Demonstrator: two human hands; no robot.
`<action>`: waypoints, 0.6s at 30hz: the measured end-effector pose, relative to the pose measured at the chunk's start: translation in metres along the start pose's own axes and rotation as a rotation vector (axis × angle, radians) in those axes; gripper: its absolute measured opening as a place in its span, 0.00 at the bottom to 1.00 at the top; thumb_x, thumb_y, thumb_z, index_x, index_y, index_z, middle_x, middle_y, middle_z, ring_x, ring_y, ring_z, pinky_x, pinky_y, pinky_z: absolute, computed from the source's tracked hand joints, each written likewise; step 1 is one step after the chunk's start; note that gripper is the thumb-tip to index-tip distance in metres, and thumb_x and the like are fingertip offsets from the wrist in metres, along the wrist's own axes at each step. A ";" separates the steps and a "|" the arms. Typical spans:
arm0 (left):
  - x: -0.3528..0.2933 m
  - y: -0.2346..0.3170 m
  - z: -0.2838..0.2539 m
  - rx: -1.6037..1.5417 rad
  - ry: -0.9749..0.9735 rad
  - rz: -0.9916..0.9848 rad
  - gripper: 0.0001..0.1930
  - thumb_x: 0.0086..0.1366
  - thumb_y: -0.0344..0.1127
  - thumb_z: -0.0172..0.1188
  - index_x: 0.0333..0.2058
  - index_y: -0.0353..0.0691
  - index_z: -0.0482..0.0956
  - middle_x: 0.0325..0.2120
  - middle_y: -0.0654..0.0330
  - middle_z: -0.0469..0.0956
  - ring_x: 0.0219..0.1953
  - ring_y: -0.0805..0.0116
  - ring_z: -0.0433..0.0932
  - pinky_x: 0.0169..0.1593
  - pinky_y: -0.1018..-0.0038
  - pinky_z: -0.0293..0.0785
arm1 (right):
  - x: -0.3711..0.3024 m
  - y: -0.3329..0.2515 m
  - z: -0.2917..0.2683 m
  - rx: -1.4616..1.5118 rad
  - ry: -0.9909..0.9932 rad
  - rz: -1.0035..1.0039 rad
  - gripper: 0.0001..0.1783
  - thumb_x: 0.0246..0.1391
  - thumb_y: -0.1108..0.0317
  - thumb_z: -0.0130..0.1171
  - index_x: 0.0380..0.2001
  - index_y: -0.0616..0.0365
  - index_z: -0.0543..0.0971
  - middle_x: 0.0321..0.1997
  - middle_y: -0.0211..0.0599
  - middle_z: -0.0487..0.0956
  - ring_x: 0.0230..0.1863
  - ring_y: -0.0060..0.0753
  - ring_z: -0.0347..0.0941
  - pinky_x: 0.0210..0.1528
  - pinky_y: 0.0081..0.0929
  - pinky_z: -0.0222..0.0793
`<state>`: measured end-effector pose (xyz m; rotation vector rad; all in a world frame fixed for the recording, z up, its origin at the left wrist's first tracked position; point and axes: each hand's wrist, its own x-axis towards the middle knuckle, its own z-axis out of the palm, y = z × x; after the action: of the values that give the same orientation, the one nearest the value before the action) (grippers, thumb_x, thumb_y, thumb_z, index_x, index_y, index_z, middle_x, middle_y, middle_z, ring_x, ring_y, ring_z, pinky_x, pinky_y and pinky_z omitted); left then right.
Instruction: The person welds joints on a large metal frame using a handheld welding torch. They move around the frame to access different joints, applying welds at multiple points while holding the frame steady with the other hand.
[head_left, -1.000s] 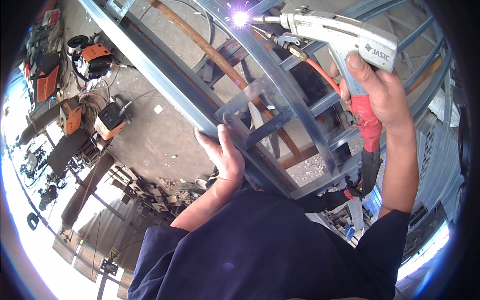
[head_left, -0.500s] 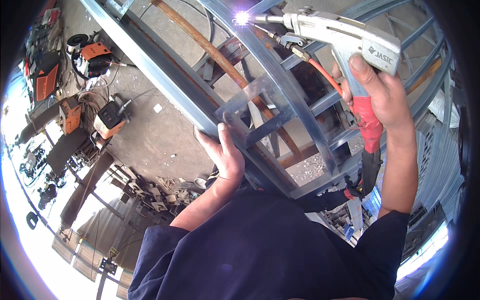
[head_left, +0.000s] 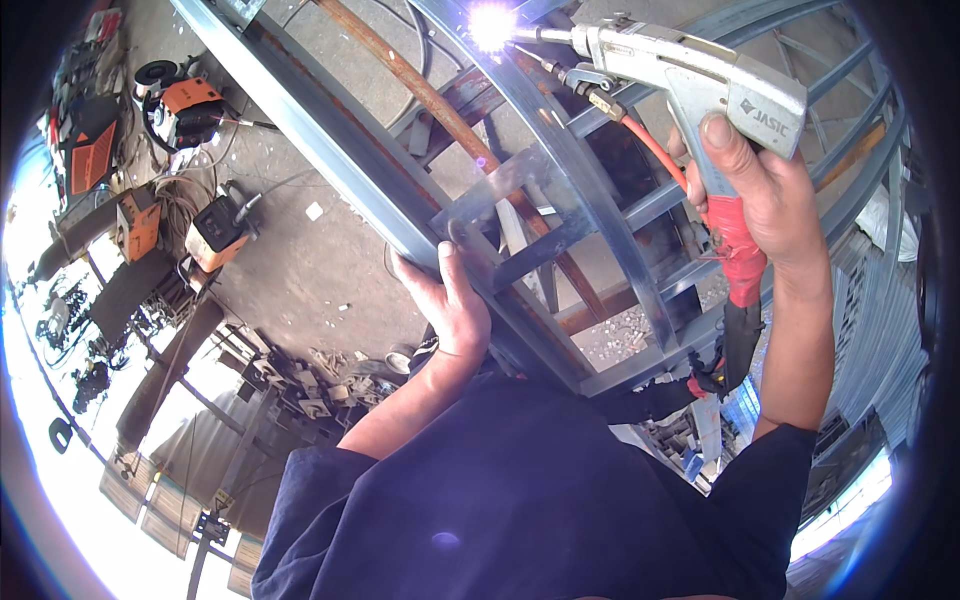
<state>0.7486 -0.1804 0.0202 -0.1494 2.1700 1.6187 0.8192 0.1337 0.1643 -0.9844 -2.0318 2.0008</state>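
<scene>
I observed the right hand (head_left: 765, 195) clenched around the handle of a grey handheld welding gun (head_left: 690, 75), index finger laid along its body, with the red-wrapped lower handle (head_left: 738, 262) running down out of the palm. The gun pointed left, and its nozzle met a curved galvanised steel bar (head_left: 590, 200) near the top of the view, where a bright white arc flash (head_left: 492, 22) showed. An orange hose (head_left: 655, 150) ran from the underside of the gun toward the hand.

The left hand (head_left: 450, 305) held a small flat steel plate (head_left: 500, 200) against the frame, thumb raised along the plate's lower edge and fingers wrapped on the long straight steel tube (head_left: 330, 135) that crossed the view diagonally. I noted the plate bridging that tube and the curved bar, touching both. A rusty bar (head_left: 420, 85) ran behind the frame, roughly parallel to the tube.

On the concrete floor (head_left: 300, 270) to the left stood several orange welding machines (head_left: 215, 235) with cables, well apart from the frame. Scrap metal pieces (head_left: 300, 385) lay nearer the person's dark blue shirt (head_left: 520, 500).
</scene>
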 end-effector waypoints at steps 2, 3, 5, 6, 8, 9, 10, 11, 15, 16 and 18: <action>-0.003 0.007 0.001 -0.044 -0.007 -0.058 0.34 0.77 0.40 0.53 0.71 0.36 0.45 0.56 0.47 0.63 0.54 0.60 0.67 0.58 0.63 0.64 | 0.001 -0.003 0.001 -0.003 -0.002 0.042 0.20 0.70 0.57 0.61 0.52 0.65 0.80 0.35 0.35 0.83 0.26 0.21 0.76 0.30 0.21 0.74; -0.003 0.007 0.001 -0.053 -0.009 -0.070 0.35 0.77 0.40 0.53 0.71 0.36 0.45 0.56 0.47 0.63 0.54 0.60 0.67 0.58 0.62 0.64 | 0.001 -0.002 0.001 0.008 0.000 0.040 0.20 0.70 0.56 0.61 0.51 0.65 0.80 0.35 0.35 0.83 0.26 0.21 0.76 0.30 0.21 0.74; -0.002 0.002 0.000 -0.042 -0.020 -0.040 0.30 0.78 0.40 0.52 0.70 0.45 0.47 0.43 0.54 0.70 0.39 0.67 0.75 0.39 0.66 0.76 | -0.001 -0.001 0.001 0.029 0.013 0.036 0.20 0.70 0.56 0.61 0.51 0.65 0.80 0.35 0.35 0.83 0.26 0.21 0.76 0.30 0.21 0.74; -0.001 0.001 0.000 -0.044 -0.025 -0.033 0.29 0.78 0.39 0.52 0.69 0.48 0.47 0.39 0.56 0.73 0.34 0.69 0.77 0.33 0.68 0.80 | -0.003 -0.001 0.000 0.022 0.021 0.041 0.21 0.70 0.55 0.61 0.51 0.65 0.81 0.35 0.36 0.83 0.26 0.21 0.76 0.30 0.22 0.75; -0.002 0.003 0.002 -0.081 -0.016 -0.053 0.30 0.78 0.39 0.53 0.70 0.45 0.47 0.42 0.55 0.72 0.37 0.69 0.76 0.37 0.68 0.79 | -0.006 -0.003 -0.001 0.012 0.026 0.042 0.21 0.70 0.54 0.61 0.50 0.64 0.81 0.35 0.36 0.83 0.26 0.20 0.77 0.30 0.22 0.75; -0.002 0.006 0.002 -0.097 -0.011 -0.065 0.31 0.77 0.38 0.53 0.70 0.43 0.47 0.45 0.54 0.70 0.39 0.68 0.76 0.40 0.68 0.78 | -0.008 -0.005 -0.003 0.007 0.030 0.042 0.22 0.70 0.53 0.61 0.50 0.64 0.81 0.35 0.36 0.83 0.27 0.20 0.77 0.30 0.22 0.75; -0.003 0.015 0.004 -0.108 -0.006 -0.079 0.33 0.77 0.37 0.53 0.71 0.39 0.46 0.50 0.52 0.68 0.44 0.68 0.74 0.47 0.68 0.76 | -0.010 -0.006 -0.005 -0.056 0.027 0.017 0.26 0.72 0.47 0.55 0.48 0.65 0.80 0.36 0.37 0.81 0.26 0.21 0.75 0.27 0.22 0.72; -0.004 0.020 0.005 -0.120 0.000 -0.094 0.35 0.76 0.36 0.54 0.72 0.34 0.46 0.56 0.50 0.66 0.49 0.67 0.72 0.54 0.68 0.74 | -0.012 -0.006 -0.007 -0.032 0.042 0.030 0.25 0.71 0.49 0.57 0.48 0.65 0.80 0.36 0.37 0.82 0.26 0.21 0.76 0.28 0.22 0.73; -0.005 0.021 0.006 -0.161 -0.012 -0.130 0.34 0.76 0.36 0.54 0.72 0.35 0.46 0.55 0.50 0.66 0.48 0.67 0.73 0.53 0.69 0.74 | -0.025 -0.007 -0.020 0.050 0.041 0.135 0.23 0.71 0.51 0.59 0.48 0.63 0.81 0.37 0.38 0.82 0.28 0.21 0.77 0.31 0.22 0.75; -0.005 0.026 0.007 -0.181 -0.023 -0.140 0.34 0.76 0.36 0.54 0.72 0.35 0.46 0.54 0.50 0.67 0.47 0.67 0.73 0.52 0.69 0.75 | -0.030 -0.003 -0.028 0.044 0.014 0.161 0.23 0.71 0.51 0.58 0.48 0.63 0.80 0.37 0.37 0.82 0.28 0.21 0.77 0.31 0.22 0.75; -0.004 0.023 0.006 -0.145 -0.026 -0.109 0.34 0.76 0.36 0.54 0.72 0.36 0.46 0.53 0.51 0.68 0.45 0.68 0.74 0.49 0.69 0.76 | -0.040 0.004 -0.038 0.037 -0.010 0.185 0.26 0.71 0.48 0.56 0.49 0.64 0.79 0.37 0.38 0.81 0.27 0.21 0.77 0.29 0.22 0.75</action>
<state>0.7461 -0.1678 0.0411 -0.2833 1.9887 1.7048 0.8715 0.1444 0.1785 -1.1971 -1.9659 2.1275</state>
